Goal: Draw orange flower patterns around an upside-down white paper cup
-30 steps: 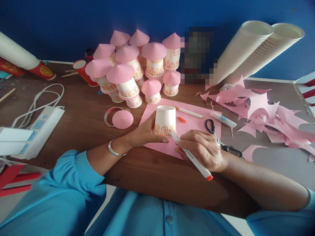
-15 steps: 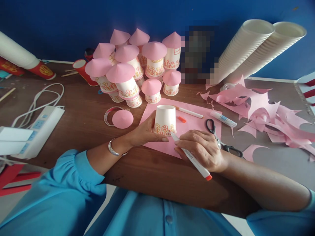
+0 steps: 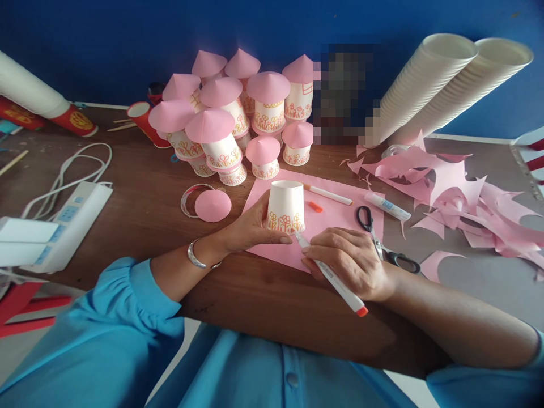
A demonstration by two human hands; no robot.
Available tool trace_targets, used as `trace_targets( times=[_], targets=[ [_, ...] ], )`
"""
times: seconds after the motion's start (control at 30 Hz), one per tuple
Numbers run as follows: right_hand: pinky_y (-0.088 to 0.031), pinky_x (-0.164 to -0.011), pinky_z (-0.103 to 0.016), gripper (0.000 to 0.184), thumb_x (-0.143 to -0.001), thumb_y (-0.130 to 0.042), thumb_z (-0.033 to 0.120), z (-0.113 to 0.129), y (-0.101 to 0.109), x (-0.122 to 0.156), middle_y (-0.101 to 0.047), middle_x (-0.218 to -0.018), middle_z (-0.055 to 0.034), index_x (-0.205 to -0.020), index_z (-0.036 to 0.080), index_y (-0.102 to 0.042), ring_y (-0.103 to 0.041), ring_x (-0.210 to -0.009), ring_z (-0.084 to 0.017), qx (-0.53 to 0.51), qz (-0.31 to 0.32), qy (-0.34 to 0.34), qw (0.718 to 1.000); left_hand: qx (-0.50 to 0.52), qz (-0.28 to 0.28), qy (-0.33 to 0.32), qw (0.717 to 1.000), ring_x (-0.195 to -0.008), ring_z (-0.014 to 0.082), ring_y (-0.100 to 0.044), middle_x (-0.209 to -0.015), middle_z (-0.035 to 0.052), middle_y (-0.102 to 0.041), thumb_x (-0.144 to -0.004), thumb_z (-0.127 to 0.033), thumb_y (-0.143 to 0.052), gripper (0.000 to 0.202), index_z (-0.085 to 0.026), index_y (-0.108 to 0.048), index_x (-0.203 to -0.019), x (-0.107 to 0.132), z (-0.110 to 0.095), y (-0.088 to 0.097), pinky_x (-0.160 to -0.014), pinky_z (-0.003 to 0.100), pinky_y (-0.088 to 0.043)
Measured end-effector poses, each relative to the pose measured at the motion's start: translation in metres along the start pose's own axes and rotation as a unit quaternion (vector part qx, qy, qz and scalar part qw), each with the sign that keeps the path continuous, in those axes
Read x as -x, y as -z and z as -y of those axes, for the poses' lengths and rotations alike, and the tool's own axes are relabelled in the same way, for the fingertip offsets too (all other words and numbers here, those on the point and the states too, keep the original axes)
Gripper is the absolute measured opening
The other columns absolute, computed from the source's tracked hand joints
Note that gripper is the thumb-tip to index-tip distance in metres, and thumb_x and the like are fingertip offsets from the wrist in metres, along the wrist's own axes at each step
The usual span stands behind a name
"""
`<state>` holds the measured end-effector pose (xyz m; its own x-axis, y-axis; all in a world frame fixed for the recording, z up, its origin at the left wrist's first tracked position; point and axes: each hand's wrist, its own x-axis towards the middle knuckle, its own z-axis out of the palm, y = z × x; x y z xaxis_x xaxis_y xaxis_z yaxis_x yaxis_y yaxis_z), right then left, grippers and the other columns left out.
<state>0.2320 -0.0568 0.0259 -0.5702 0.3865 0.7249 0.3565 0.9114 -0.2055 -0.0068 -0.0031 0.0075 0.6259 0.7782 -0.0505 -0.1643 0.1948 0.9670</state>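
Note:
An upturned white paper cup (image 3: pixel 287 201) with orange flower drawings round its rim stands on a pink paper sheet (image 3: pixel 335 218). My left hand (image 3: pixel 250 229) is wrapped round the cup's left side, holding it. My right hand (image 3: pixel 346 260) grips a white marker (image 3: pixel 331 275) with an orange end cap; its tip touches the cup's lower rim. A silver bangle sits on my left wrist.
Behind the sheet is a pile of decorated cups with pink cone roofs (image 3: pixel 238 116). A loose pink cone (image 3: pixel 212 205), scissors (image 3: pixel 385 243), another marker (image 3: pixel 327 194), a glue stick (image 3: pixel 387 205), pink offcuts (image 3: pixel 459 198), cup stacks (image 3: pixel 429 85) and a power strip (image 3: pixel 63 224) lie around.
The marker tip has shifted slightly lower along the cup's rim; both hands otherwise stay where they were.

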Motion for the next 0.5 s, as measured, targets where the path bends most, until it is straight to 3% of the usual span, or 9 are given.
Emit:
trace_targets(
  times=[0.2, 0.37, 0.5],
  targets=[
    [-0.061, -0.06, -0.03, 0.021, -0.097, -0.07, 0.008, 0.0, 0.002, -0.001, -0.07, -0.084, -0.001, -0.115, 0.018, -0.065, -0.067, -0.069, -0.017, -0.03, -0.03, 0.015, 0.999, 0.009, 0.005, -0.008, 1.0, -0.112, 0.031, -0.076, -0.124, 0.0139, -0.08, -0.071, -0.034, -0.102, 0.083, -0.024, -0.063, -0.143, 0.0, 0.001, -0.001, -0.095, 0.043, -0.06],
    [-0.061, -0.06, -0.028, 0.014, -0.108, -0.063, 0.022, -0.004, 0.003, 0.004, -0.068, -0.09, -0.0025, -0.122, 0.021, -0.065, -0.067, -0.072, -0.016, 0.001, -0.054, 0.004, 0.999, 0.049, 0.013, -0.014, 0.999, -0.122, 0.0336, -0.075, -0.126, 0.0124, -0.081, -0.073, -0.033, -0.1, 0.082, -0.028, -0.065, -0.147, 0.001, 0.007, 0.003, -0.104, 0.047, -0.059],
    [-0.062, -0.066, -0.029, 0.021, -0.107, -0.061, 0.014, -0.01, -0.001, 0.01, -0.069, -0.097, -0.0054, -0.127, 0.021, -0.065, -0.07, -0.081, -0.018, 0.057, -0.048, -0.027, 0.997, 0.072, -0.013, -0.006, 0.997, -0.126, 0.0318, -0.073, -0.138, 0.0108, -0.077, -0.071, -0.032, -0.101, 0.082, -0.03, -0.067, -0.146, 0.001, 0.01, 0.007, -0.106, 0.045, -0.059]
  ],
)
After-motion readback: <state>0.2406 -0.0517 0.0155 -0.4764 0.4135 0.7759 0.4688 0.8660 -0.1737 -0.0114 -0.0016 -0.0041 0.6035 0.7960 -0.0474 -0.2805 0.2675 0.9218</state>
